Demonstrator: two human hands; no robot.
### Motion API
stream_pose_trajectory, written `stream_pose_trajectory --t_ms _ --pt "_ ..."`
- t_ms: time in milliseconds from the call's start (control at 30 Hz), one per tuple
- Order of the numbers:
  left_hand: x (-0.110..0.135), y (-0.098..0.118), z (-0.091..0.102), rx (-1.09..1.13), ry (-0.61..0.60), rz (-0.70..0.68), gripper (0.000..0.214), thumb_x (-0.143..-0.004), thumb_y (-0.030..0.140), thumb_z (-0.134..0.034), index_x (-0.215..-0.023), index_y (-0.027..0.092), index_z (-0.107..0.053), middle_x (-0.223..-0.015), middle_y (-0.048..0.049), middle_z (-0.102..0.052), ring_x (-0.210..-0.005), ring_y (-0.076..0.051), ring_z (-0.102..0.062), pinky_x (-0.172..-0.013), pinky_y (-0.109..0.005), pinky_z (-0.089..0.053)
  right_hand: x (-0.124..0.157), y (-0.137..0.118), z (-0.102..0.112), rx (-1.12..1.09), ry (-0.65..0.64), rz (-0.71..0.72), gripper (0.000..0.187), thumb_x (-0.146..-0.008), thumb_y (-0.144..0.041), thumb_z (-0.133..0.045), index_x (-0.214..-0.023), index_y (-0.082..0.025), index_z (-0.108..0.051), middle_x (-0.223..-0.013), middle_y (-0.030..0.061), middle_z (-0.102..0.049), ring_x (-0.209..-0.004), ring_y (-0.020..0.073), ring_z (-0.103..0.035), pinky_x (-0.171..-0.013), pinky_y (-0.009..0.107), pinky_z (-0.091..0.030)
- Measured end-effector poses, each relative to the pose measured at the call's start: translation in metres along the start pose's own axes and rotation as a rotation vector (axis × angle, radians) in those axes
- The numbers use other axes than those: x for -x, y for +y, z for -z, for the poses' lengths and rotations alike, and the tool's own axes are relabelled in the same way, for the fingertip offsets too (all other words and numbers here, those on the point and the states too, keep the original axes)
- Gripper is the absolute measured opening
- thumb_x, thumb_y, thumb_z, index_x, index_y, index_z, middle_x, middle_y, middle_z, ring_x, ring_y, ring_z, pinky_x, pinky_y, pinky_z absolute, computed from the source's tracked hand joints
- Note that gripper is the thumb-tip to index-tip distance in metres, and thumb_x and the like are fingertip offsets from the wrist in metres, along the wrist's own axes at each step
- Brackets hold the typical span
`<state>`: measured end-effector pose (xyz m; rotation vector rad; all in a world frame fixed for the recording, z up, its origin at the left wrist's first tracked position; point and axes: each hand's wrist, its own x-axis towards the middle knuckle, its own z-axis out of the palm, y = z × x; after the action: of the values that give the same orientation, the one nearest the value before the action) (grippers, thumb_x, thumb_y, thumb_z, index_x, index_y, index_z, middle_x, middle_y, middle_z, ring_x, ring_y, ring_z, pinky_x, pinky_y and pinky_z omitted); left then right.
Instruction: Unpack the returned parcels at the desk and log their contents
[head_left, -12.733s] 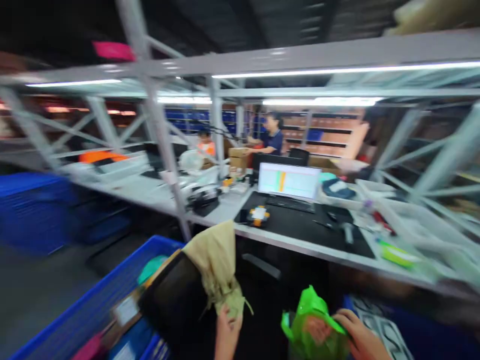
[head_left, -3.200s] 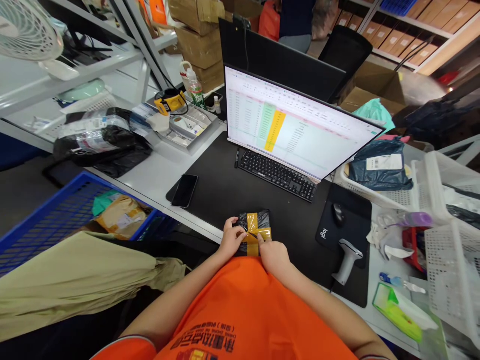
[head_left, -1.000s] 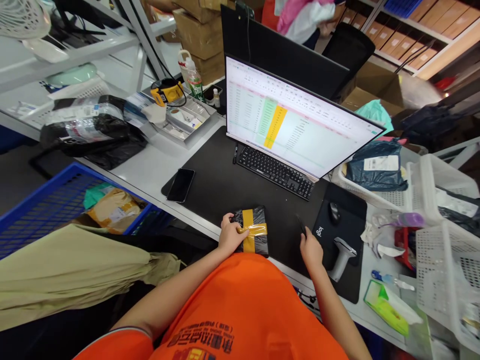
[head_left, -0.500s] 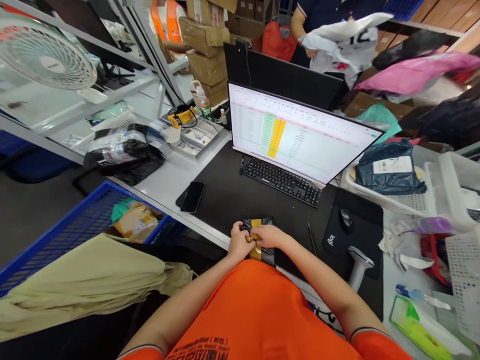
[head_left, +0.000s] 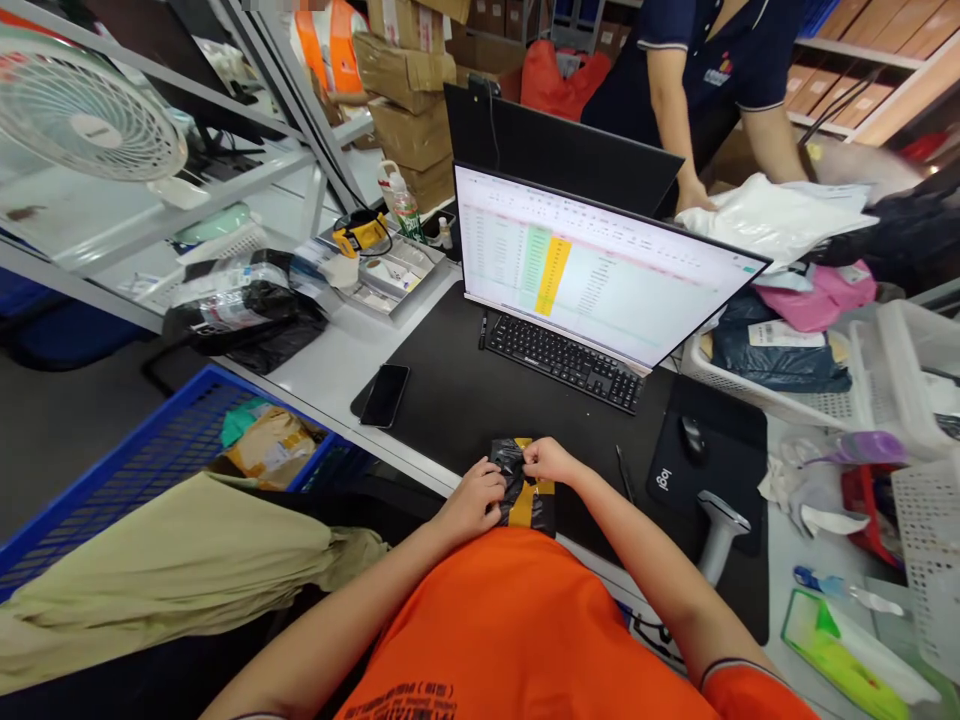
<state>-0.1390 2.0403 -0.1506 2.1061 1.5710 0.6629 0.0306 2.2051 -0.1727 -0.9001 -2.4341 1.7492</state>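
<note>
A small black plastic parcel (head_left: 535, 512) with strips of yellow-brown tape (head_left: 520, 508) crossing it lies at the front edge of the desk, close to my body. My left hand (head_left: 477, 498) holds its left side, with the fingers curled over the black wrapping. At the parcel's upper right, my right hand (head_left: 549, 461) is closed in a pinch on the tape. What lies right under the fingertips is partly hidden.
Ahead stand a monitor (head_left: 592, 265) and a keyboard (head_left: 562, 362). A phone (head_left: 385, 395) lies left; a pen (head_left: 625, 474), mouse (head_left: 692, 439) and barcode scanner (head_left: 720, 535) lie right. A blue crate (head_left: 172, 455) stands below left. Behind the monitor, a co-worker handles white bags (head_left: 780, 222).
My hands have moved apart: the left to the parcel's left side, the right up and rightward. A tape strip now runs across the parcel. The co-worker leans in; the pink bag is lower.
</note>
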Motion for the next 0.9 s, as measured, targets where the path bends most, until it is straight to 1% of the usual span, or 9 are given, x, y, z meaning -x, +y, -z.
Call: stream_pose_trajectory --t_ms 100,200,300,400,500,567,633,767,900 --pt "0.001 -0.005 0.002 0.045 -0.047 -0.055 0.013 -0.069 0.010 -0.058 -0.064 0.021 -0.055 -0.069 0.0009 -0.060 -0.099 -0.021 -0.057 -0.117 -0.045 -0.033 0.005 0.002 0.008 -0.133 0.032 -0.040 0.025 -0.061 -0.017 -0.058 -0.049 -0.022 -0.037 -0.039 -0.0110 -0.037 -0.039 0.0068 -0.043 -0.045 0.018 -0.028" --pt "0.000 -0.006 0.000 0.059 -0.039 -0.070 0.019 -0.072 0.017 -0.063 -0.059 0.021 -0.050 -0.064 0.0022 -0.056 -0.086 -0.018 -0.057 -0.115 -0.043 -0.035 0.013 0.003 0.020 -0.266 0.066 -0.082 0.026 -0.059 -0.021 -0.058 -0.053 -0.023 -0.033 -0.040 -0.0126 -0.033 -0.037 0.0056 -0.038 -0.042 0.017 -0.026" --pt "-0.007 0.001 0.000 0.031 -0.007 -0.043 0.026 -0.078 0.025 -0.065 -0.059 0.021 -0.048 -0.065 0.0016 -0.056 -0.082 -0.018 -0.057 -0.111 -0.043 -0.039 0.020 0.005 0.031 -0.376 0.092 -0.116 0.031 -0.057 -0.024 -0.062 -0.055 -0.024 -0.031 -0.042 -0.0138 -0.031 -0.035 0.0041 -0.032 -0.040 0.017 -0.024" --pt "-0.019 0.013 0.004 -0.033 -0.005 -0.029 0.019 -0.087 0.027 -0.059 -0.070 0.021 -0.054 -0.075 -0.0005 -0.060 -0.083 -0.018 -0.058 -0.111 -0.044 -0.040 0.023 0.004 0.036 -0.452 0.123 -0.144 0.037 -0.055 -0.028 -0.066 -0.056 -0.024 -0.029 -0.044 -0.0144 -0.031 -0.035 0.0029 -0.029 -0.038 0.016 -0.023" --pt "-0.030 0.023 0.004 -0.119 0.019 0.035 0.008 -0.090 0.023 -0.056 -0.093 0.019 -0.061 -0.098 -0.0065 -0.065 -0.097 -0.021 -0.060 -0.113 -0.046 -0.040 0.022 0.000 0.030 -0.496 0.151 -0.161 0.036 -0.054 -0.028 -0.067 -0.057 -0.024 -0.032 -0.044 -0.0145 -0.032 -0.034 0.0032 -0.031 -0.038 0.016 -0.024" --pt "-0.034 0.024 0.000 -0.166 0.051 0.131 0.023 -0.090 0.021 -0.056 -0.111 0.016 -0.061 -0.117 -0.0126 -0.062 -0.108 -0.025 -0.059 -0.107 -0.046 -0.046 0.021 -0.004 0.023 -0.509 0.163 -0.167 0.031 -0.054 -0.026 -0.066 -0.058 -0.023 -0.035 -0.044 -0.0140 -0.035 -0.035 0.0038 -0.034 -0.039 0.017 -0.025" --pt "-0.035 0.022 -0.005 -0.211 0.064 0.220 0.031 -0.090 0.020 -0.055 -0.121 0.016 -0.059 -0.129 -0.0157 -0.056 -0.114 -0.028 -0.058 -0.101 -0.045 -0.050 0.020 -0.007 0.016 -0.516 0.179 -0.174 0.027 -0.055 -0.024 -0.064 -0.060 -0.023 -0.038 -0.043 -0.0138 -0.037 -0.035 0.0043 -0.035 -0.039 0.017 -0.025" --pt "-0.036 0.016 -0.013 -0.311 0.043 0.277 0.029 -0.089 0.019 -0.059 -0.117 0.020 -0.064 -0.135 -0.0154 -0.053 -0.118 -0.031 -0.055 -0.102 -0.049 -0.047 0.018 -0.007 0.010 -0.520 0.213 -0.187 0.022 -0.055 -0.020 -0.058 -0.061 -0.023 -0.038 -0.042 -0.0142 -0.035 -0.035 0.0047 -0.035 -0.039 0.016 -0.024" --pt "-0.041 0.012 -0.015 -0.329 0.023 0.267 0.034 -0.085 0.015 -0.062 -0.118 0.023 -0.063 -0.135 -0.0130 -0.053 -0.113 -0.029 -0.056 -0.097 -0.046 -0.047 0.020 -0.004 0.010 -0.514 0.218 -0.188 0.019 -0.054 -0.019 -0.055 -0.061 -0.023 -0.038 -0.043 -0.0138 -0.036 -0.035 0.0046 -0.035 -0.040 0.016 -0.024"
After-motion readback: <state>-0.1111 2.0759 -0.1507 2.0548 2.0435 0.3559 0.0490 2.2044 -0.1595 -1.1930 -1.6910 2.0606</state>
